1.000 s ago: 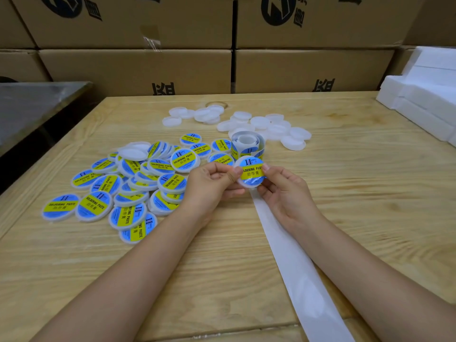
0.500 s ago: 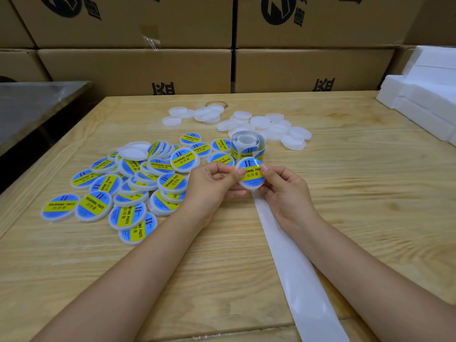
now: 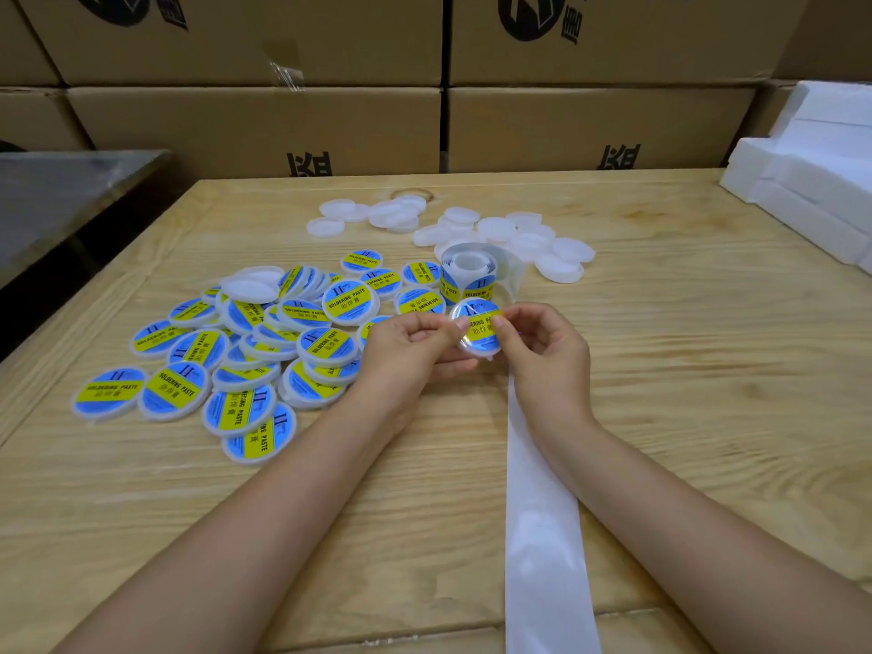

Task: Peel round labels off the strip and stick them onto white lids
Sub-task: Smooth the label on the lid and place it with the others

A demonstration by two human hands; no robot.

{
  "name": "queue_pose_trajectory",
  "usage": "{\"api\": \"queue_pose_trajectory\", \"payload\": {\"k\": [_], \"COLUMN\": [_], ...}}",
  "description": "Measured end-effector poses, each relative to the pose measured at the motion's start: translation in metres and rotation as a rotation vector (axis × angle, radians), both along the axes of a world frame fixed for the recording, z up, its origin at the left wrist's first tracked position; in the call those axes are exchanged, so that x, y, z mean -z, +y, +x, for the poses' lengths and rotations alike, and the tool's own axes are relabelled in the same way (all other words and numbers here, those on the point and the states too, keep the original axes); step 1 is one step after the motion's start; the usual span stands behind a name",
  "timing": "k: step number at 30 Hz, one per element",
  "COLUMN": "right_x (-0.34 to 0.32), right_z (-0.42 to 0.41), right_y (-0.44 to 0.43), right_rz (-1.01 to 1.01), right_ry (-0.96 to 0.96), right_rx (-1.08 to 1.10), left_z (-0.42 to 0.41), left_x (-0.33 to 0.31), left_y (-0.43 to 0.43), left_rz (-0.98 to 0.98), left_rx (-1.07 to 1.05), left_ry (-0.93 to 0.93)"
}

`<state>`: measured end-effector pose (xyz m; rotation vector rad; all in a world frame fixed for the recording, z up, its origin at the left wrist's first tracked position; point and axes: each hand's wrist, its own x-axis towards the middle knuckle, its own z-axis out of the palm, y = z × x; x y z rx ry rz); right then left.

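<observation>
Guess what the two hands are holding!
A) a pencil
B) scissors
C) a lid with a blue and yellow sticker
C: the left hand and the right hand pinch a lid between them, and its top is blue and yellow.

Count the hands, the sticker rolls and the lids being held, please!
hands: 2, the left hand and the right hand
sticker roll: 1
held lid: 1
total: 4
</observation>
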<state>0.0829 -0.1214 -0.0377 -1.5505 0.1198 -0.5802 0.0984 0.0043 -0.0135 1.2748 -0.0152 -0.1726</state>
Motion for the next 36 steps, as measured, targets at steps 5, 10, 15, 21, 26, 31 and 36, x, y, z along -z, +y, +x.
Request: {"api": "queue_pose_trajectory", "payload": {"k": [5,10,15,21,26,31,36], "right_x": [0.0,-0.001,-0.001,-0.001,0.001,-0.001,-0.003], "right_z": [0.002,0.004,0.004,0.0,0.0,-0.003,-0.01], "right_y": [-0.002,-0.002,0.001,0.006,0.009,0.009,0.012], "right_rz": [0.035,0.06,0.019,-0.113,-0.132,-0.143,-0.218], "right_ry": [0.066,0.065,0.102,0.12,0.093,0.019,-0.119], "right_rx": [-0.062,0.014,0.064,0.017,-0.102,-0.155,-0.146], "left_z": [0.002,0.001,0.0,0.0,0.0,0.0,0.005], "left_x": [0.002,0.003,0.002,0.004,0.006,0.006,0.003], "left_y": [0.003,0.002,0.003,0.006,0.008,0.008,0.016], "left_rz": [0.012,0.071,0.128,0.085,0.001,-0.094,-0.136], "left_rx": [0.005,0.083,0.11,0.095,0.086,0.08,0.058], "left_ry": [-0.004,-0.094,-0.169,-0.228,-0.21,-0.139,-0.095]}}
